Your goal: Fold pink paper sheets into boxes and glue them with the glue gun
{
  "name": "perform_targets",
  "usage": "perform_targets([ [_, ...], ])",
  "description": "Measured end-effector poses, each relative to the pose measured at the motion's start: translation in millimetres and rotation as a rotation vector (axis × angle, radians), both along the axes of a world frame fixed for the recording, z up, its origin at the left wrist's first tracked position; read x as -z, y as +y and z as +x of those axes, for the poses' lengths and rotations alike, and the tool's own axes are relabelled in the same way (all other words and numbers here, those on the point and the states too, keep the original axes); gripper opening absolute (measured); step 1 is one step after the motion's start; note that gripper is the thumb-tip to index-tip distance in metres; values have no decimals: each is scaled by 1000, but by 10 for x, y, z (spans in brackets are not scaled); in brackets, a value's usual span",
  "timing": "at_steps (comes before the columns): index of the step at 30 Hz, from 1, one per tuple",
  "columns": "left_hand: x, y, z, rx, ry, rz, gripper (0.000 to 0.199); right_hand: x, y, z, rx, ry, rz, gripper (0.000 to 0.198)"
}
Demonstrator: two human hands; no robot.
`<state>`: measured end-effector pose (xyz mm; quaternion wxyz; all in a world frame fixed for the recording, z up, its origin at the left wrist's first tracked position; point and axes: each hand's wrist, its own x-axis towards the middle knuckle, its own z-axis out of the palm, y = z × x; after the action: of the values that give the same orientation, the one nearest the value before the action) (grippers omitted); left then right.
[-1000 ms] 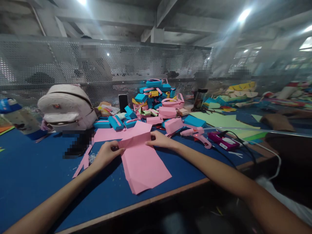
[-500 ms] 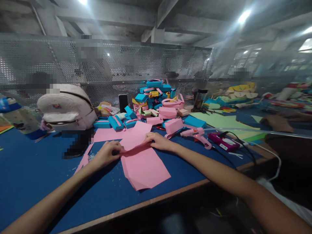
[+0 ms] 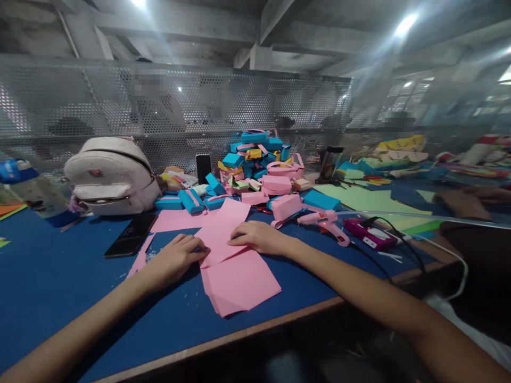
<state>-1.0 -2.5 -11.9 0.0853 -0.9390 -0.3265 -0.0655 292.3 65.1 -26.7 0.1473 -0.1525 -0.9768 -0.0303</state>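
Note:
A sheet of pink paper (image 3: 241, 282) lies on the blue table in front of me, with a folded flap (image 3: 223, 226) whose crease runs between my hands. My left hand (image 3: 175, 259) is closed at the sheet's left edge, thumb and fingers pinching the paper there. Resting on the flap's right part is my right hand (image 3: 263, 238), its fingers stretched out and lying on the paper. Another flat pink sheet (image 3: 171, 221) lies behind, partly under the flap. Pink paper strips (image 3: 140, 258) lie left of my left forearm.
Behind stands a heap of blue, pink and yellow paper boxes (image 3: 255, 154). To the right are a pink glue gun (image 3: 325, 223) and a purple power box (image 3: 369, 234) with cables. A black phone (image 3: 131, 236), white backpack (image 3: 109, 178) and bottle (image 3: 40, 197) are left. Another person's hand (image 3: 463, 202) is far right.
The raised fold between my hands now lies flatter on the sheet. My right hand has gone from pinching the fold to lying on the flap. My left hand has shifted slightly right.

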Motion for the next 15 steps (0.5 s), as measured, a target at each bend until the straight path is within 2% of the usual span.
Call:
perform_targets([
  [3,0,-119,-63,7,7,-30,43,-1,-20,-15,-6,1,42,37],
  [7,-7,-238,-175,7,21,-47,68,-17,-46,-21,14,-10,59,35],
  [10,-49,-289,-217,22,82,-117,83,-46,-79,-8,27,-36,59,35],
  [15,-131,-327,-203,18,110,-209,92,-135,-135,-1,29,-66,10,42],
])
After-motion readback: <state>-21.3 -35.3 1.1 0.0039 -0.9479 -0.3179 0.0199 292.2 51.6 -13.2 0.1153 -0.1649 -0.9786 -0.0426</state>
